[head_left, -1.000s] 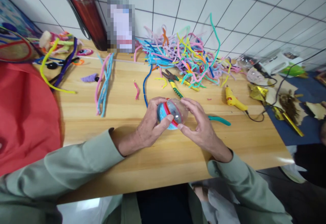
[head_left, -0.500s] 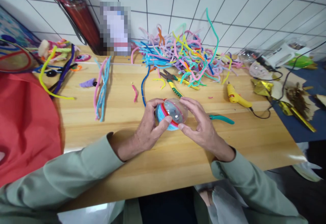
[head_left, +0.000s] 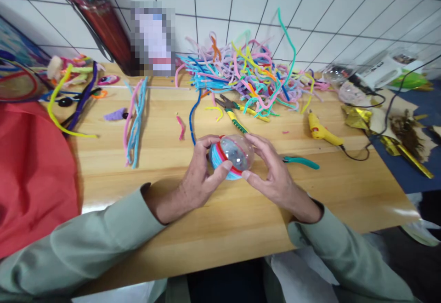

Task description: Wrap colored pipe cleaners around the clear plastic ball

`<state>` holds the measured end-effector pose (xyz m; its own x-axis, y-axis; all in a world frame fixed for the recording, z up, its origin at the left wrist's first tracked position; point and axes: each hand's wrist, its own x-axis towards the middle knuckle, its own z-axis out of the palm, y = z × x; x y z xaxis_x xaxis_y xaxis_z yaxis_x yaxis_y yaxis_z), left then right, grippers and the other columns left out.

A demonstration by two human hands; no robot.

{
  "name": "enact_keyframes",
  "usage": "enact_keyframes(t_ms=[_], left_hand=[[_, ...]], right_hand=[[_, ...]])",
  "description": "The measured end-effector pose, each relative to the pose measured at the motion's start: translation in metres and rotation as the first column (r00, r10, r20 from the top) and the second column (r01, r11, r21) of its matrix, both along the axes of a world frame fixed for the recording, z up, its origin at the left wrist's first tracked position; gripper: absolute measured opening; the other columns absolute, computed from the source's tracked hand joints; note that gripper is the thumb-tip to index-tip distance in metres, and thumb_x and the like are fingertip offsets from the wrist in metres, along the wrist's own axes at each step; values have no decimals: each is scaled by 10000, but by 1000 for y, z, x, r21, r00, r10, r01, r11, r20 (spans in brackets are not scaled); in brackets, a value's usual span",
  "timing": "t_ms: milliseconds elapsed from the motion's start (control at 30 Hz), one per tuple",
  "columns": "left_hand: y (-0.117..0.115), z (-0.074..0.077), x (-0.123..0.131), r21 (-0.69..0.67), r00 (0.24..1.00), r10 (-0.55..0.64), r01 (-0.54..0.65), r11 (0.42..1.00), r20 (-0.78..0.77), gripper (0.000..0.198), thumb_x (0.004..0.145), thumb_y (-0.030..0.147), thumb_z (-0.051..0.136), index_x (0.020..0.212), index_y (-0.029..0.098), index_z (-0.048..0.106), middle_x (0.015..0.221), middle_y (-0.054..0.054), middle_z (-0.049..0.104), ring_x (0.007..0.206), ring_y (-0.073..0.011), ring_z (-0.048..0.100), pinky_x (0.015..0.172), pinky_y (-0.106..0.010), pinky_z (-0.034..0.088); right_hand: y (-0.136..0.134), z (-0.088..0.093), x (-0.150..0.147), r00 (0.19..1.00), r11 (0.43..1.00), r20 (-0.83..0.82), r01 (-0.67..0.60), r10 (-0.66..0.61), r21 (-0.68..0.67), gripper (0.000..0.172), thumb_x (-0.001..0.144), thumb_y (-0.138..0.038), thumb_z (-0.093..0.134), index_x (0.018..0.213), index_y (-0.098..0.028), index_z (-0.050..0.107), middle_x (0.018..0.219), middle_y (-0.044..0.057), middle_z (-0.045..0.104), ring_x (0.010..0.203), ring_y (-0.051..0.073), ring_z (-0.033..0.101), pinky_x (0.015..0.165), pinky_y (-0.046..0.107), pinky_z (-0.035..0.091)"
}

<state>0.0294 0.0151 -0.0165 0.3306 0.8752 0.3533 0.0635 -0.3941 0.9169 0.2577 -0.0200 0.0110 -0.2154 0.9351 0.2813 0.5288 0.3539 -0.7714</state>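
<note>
A clear plastic ball is held between both hands over the wooden table. Blue, pink and red pipe cleaners wrap its left part, while its right part is bare and see-through. My left hand grips the wrapped side, thumb on the red band at the front. On the clear side, my right hand holds the ball with its thumb and fingers. Just behind the ball lie yellow-green pliers, and a blue pipe cleaner runs toward my left fingers.
A tangled pile of pipe cleaners lies by the tiled wall. To the right are a teal-handled tool and a yellow glue gun with its cord. Pink and blue pipe cleaners, a red cloth and a red flask are leftward.
The view has shifted slightly. Both hands keep their hold on the ball, and the right thumb sits marginally lower at its front edge.
</note>
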Motion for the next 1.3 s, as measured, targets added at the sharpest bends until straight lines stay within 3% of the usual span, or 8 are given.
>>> enact_keyframes(t_ms=[500,867,1067,1300], left_hand=[[2,-4,-1,5,1000,12,-12,1000,-6,442,1069,432,659,1424,258,462,1386,-104,548,1247,-245,583,1089,-432,510],[4,-8,-2,1,1000,5,-5,1000,-9,455,1062,447,670,1421,259,462,1371,-105,561,1233,-251,600,1083,-450,514],[4,-6,-1,-8,1000,7,-7,1000,-3,439,1068,455,659,1408,258,463,1365,-107,572,1226,-248,599,1081,-447,512],[5,-4,-1,-37,1000,23,-23,999,-8,435,1067,478,656,1388,250,472,1316,-97,600,1185,-240,619,1071,-448,528]], right_hand=[[0,3,14,985,983,-142,-122,102,-135,649,1067,-405,662,1670,-474,432,1748,8,457,1641,341,416,1333,626,409],[2,0,12,994,992,-85,-75,66,-106,707,1025,-410,714,1677,-432,441,1731,42,480,1629,353,425,1319,648,420],[2,7,17,989,990,-134,-81,66,-111,649,1041,-441,691,1653,-428,473,1741,47,457,1607,348,453,1264,615,500],[3,6,15,981,990,-181,-91,70,-111,591,1061,-397,680,1623,-422,500,1701,51,497,1571,317,501,1266,580,500]])
